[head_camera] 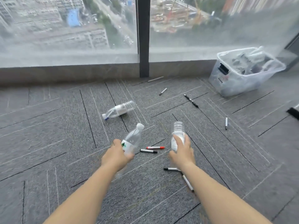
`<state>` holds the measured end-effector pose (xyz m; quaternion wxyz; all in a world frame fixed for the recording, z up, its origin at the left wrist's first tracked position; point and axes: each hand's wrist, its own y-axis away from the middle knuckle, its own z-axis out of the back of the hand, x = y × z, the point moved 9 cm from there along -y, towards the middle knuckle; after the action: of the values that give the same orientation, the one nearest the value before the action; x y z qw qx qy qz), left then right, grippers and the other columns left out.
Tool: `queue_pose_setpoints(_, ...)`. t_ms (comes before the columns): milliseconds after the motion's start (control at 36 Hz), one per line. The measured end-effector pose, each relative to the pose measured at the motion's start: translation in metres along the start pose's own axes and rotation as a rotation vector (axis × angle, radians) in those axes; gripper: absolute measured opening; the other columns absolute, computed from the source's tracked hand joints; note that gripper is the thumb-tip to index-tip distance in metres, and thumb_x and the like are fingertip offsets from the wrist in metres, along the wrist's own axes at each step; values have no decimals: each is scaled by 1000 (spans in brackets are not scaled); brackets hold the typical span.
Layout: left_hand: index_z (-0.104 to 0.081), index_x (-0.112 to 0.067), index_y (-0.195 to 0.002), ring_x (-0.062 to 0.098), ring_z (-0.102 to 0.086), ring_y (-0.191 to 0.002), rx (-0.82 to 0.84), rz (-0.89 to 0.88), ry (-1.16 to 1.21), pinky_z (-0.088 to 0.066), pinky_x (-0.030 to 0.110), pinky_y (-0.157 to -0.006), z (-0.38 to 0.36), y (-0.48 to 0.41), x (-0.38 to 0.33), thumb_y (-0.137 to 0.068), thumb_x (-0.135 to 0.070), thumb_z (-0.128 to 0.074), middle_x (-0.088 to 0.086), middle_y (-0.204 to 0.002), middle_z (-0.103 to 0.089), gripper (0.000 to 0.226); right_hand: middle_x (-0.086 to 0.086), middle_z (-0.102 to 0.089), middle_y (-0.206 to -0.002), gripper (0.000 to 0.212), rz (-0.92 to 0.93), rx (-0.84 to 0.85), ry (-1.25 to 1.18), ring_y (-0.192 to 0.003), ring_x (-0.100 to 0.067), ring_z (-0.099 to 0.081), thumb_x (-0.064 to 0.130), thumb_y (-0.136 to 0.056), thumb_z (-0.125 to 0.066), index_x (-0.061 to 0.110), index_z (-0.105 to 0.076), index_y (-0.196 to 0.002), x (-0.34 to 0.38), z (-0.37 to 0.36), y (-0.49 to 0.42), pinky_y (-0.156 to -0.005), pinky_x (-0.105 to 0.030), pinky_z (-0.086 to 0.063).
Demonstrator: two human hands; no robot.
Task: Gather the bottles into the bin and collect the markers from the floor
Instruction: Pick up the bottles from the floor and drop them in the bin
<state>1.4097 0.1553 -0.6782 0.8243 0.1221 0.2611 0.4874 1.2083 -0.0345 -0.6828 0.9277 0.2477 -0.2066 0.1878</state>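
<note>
Both hands grip clear plastic bottles mid-frame: left hand (117, 156) wraps a green-labelled bottle (131, 140), right hand (182, 151) an upended bottle (178, 131); clear plastic bin (239, 83) upper right.

**Room condition: window bay and floor**

Grey carpet tiles (48, 126) with thin light and dark stripes cover the floor. A low grey sill ledge (69, 71) runs under full-height glazing (64, 29), divided by a dark vertical mullion (143, 38). Daylight enters; city buildings and a road lie far below.
</note>
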Motion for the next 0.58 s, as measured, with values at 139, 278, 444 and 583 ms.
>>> queue_pose_setpoints(139,-31,-20,-108,16,-61,-70,49,-82,88,-55,33,-60,81,65,-86,-81,-54,-61,-4,-88,-55,54,-9,-26,-150,69,31,-15,-139,-120,-33,-42,22,-81,-61,41,-32,-141,33,119,56,-102,-40,-38)
queue_pose_setpoints(278,-36,-20,-105,17,-58,-78,45,-163,105,-48,32,-63,187,142,-192,-77,-46,-64,0,-103,-52,47,-7,-37,-140,71,-43,-69,-295,-117,-30,-48,20,-79,-64,32,-35,-143,47,274,120,-100,-37,-41)
queue_pose_setpoints(444,-49,-23,-114,20,-59,-86,50,-262,130,-56,38,-73,301,232,-327,-60,-52,-66,1,-107,-54,64,-5,-45,-129,75,-155,-173,-521,-107,-22,-47,29,-70,-64,28,-36,-140,44,467,187,-91,-42,-47)
queue_pose_setpoints(583,-50,-23,-121,20,-60,-85,64,-364,135,-55,38,-74,364,299,-427,-53,-56,-62,0,-107,-57,77,-7,-46,-129,73,-193,-260,-620,-102,-22,-52,23,-79,-68,24,-33,-142,26,598,232,-85,-36,-47)
